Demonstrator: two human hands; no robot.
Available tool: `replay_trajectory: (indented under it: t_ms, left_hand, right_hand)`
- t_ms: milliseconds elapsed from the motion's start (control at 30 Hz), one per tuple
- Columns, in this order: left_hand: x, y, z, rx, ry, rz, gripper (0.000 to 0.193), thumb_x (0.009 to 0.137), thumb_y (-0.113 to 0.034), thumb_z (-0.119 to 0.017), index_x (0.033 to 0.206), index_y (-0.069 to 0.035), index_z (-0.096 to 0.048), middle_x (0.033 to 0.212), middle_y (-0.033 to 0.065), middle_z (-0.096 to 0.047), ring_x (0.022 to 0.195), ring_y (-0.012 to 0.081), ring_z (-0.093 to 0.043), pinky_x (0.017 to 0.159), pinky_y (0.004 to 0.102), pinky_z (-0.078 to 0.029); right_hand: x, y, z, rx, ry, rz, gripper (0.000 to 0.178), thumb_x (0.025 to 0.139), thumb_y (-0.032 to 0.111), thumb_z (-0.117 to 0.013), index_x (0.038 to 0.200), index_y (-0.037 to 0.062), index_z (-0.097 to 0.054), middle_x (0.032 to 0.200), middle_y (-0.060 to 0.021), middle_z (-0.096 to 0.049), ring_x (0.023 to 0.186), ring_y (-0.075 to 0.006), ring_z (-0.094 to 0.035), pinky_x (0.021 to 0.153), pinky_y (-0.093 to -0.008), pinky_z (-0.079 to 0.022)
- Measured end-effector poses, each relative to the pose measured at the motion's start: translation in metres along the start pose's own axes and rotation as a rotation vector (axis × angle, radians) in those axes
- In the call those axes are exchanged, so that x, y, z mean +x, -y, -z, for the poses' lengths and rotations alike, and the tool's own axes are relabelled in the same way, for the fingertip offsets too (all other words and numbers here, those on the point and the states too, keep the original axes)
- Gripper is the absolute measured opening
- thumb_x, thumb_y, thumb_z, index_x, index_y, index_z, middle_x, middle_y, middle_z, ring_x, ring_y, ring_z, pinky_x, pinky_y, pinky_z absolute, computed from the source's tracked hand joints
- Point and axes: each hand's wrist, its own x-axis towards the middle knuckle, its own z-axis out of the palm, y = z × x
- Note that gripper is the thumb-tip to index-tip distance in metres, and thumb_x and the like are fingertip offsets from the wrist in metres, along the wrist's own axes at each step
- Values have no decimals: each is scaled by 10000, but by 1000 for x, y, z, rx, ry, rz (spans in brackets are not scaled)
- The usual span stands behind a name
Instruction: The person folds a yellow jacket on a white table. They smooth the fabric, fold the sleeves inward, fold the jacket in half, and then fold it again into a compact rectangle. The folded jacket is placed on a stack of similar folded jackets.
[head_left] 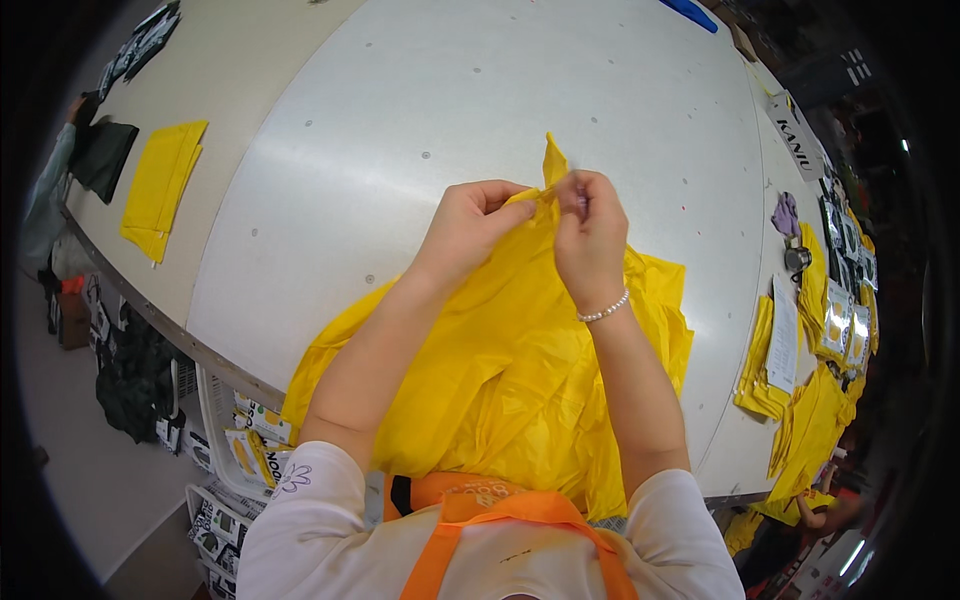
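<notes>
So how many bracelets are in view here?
1: the beaded bracelet on the wrist of the right hand, over the yellow cloth. The left wrist is bare; others may be hidden at the dark edges.

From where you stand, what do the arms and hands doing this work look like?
They are a person's, with no cables in sight. The left hand and right hand are ungloved. A bracelet of small, pale, pearl-like beads circles the right wrist. The left sleeve and right sleeve are short and white; the left carries a purple flower outline.

Bright tabletop (640, 110) with pale glare, black fisheye rim, bent edges
</notes>
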Motion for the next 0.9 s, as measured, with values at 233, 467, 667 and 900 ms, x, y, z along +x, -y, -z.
replay_trajectory:
  t_ms: [233, 467, 667, 900]
  left_hand:
    - [3, 11, 2, -155, 3, -22, 179, 854, -72, -593, 977, 55, -618, 883, 53, -642, 788, 75, -583, 699, 205, -474]
    - [4, 13, 1, -159, 20, -34, 179, 855, -68, -589, 976, 60, -620, 901, 66, -646, 810, 84, -590, 716, 208, -473]
    - [4, 10, 2, -109, 17, -21, 178, 851, -65, -586, 962, 67, -630, 909, 76, -649, 819, 91, -591, 725, 210, -471]
    - [4, 12, 1, -137, 22, 8, 177, 842, -71, -587, 945, 68, -627, 901, 78, -649, 827, 95, -592, 734, 219, -473]
  right_hand:
    - [-12, 8, 19, 159, 145, -247, 170, 914, 157, -529, 950, -8, -515, 825, -63, -531, 690, -114, -470, 586, -257, -411]
    - [-17, 13, 20, -99, 222, -119, 210, 893, 184, -574, 970, -5, -526, 930, -122, -557, 809, -240, -604, 673, -316, -510]
    - [-13, 12, 17, -186, 210, -52, 185, 876, 174, -597, 950, 15, -539, 912, -104, -567, 755, -242, -618, 621, -304, -503]
    - [-19, 8, 9, -177, 134, -39, 196, 860, 185, -623, 939, 24, -544, 898, -90, -569, 730, -223, -617, 604, -299, -496]
